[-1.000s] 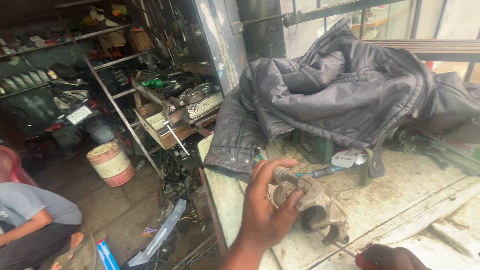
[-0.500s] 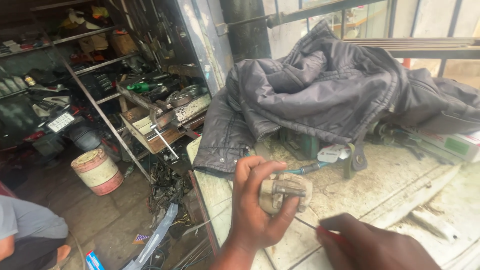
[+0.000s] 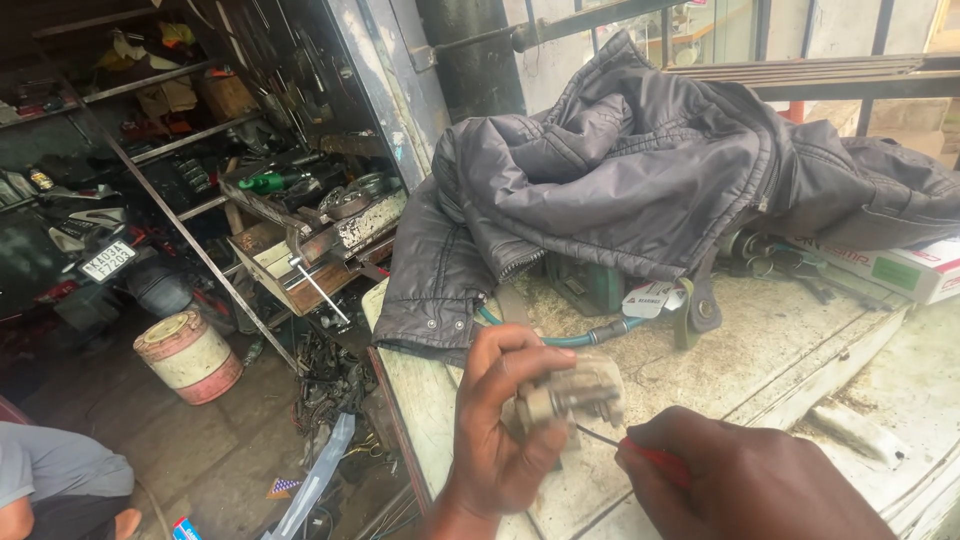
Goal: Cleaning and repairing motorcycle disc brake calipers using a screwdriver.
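Over the near edge of the workbench (image 3: pixel 800 340) we held a small, dusty grey metal part (image 3: pixel 578 392), our left hand (image 3: pixel 500 430) wrapped around it from the left, thumb across its top and fingers curled beneath. Its exact make we could not tell under the grime. Our right hand (image 3: pixel 760 485) was closed on a thin red-handled tool (image 3: pixel 650 458); its dark, slender tip reached up to the underside of the part, just beside our left fingers.

Just behind the part a teal cable (image 3: pixel 560 340) ran across the dirty, pale bench top to a white tag (image 3: pixel 648 298) and a metal fitting. Farther back a crumpled dark grey jacket (image 3: pixel 640 170) lay heaped over the bench, partly covering a green block (image 3: pixel 585 282). A white carton (image 3: pixel 900 265) sat at the right, under the jacket's sleeve.

Left of the bench, well apart, we noted cluttered metal shelves (image 3: pixel 170 140), a tray of tools (image 3: pixel 310 230), a battered red-and-white drum (image 3: pixel 190 355) on the floor, and another person's grey sleeve (image 3: pixel 55 480) at the lower left corner.
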